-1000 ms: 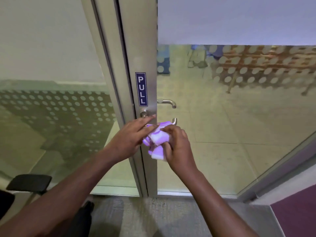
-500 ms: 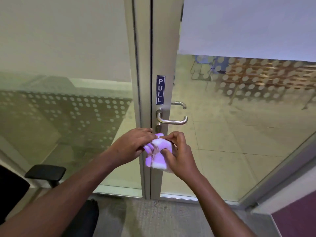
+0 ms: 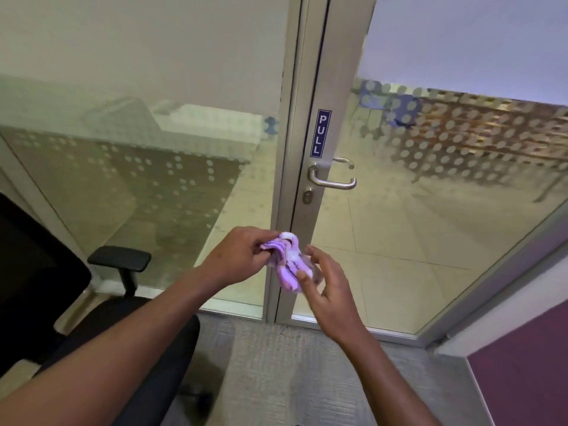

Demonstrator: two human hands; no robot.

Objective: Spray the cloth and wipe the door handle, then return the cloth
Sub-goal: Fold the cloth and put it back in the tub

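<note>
Hands meeting low in front of a glass door, seen from a head camera looking down. At the far left, a black office chair (image 3: 37,290) is standing with its armrest (image 3: 120,258) jutting toward the glass partition (image 3: 138,186), close beside the person's left forearm. The left hand (image 3: 236,256) is pinching a small purple cloth (image 3: 287,265) by its upper bunched edge, fingers closed around the folds. The cloth is hanging in soft pleats below that grip, sitting between the two hands and well below the door handle (image 3: 333,179). It is looking light, limp and somewhat damp-bright, so it will probably drape and slip loose unless gathered; the bunched top seems the surest place to hold. The right hand (image 3: 322,281) is hovering just beside the cloth with fingers spread fairly wide, its thumb touching or nearly touching the lower folds. Above, the metal lever handle is sticking out to the right from the door frame (image 3: 319,87), with a keyhole (image 3: 307,196) under it and a blue PULL sign (image 3: 319,133) over it. Nothing is standing between the cloth and the handle. No spray bottle is showing. To the right, the clear door pane (image 3: 430,226) is showing a tiled floor beyond.
</note>
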